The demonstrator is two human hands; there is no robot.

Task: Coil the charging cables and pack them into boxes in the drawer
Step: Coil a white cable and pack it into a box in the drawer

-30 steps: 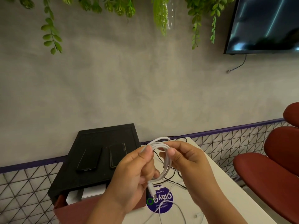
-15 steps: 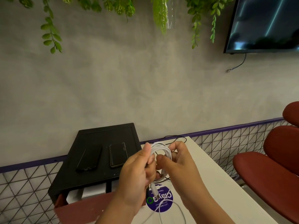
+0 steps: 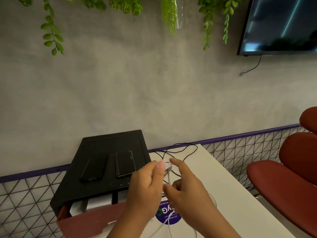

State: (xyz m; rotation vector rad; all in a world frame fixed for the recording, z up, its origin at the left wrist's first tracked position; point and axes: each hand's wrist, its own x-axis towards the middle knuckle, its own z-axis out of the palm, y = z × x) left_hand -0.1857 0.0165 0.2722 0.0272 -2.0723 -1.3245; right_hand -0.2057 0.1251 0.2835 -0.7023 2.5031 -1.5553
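White table (image 3: 223, 186): left hand (image 3: 145, 182) pinches white cable (image 3: 169, 170), right hand (image 3: 187, 189) loose alongside.

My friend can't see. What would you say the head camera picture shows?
The left hand pinches a coiled white cable over a white table, the right hand close beside it. To the left, two phones lie on a black stand above white boxes.

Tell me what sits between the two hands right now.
The head view shows the white charging cable there, pinched by the left hand. The right hand is beside it, fingers spread.
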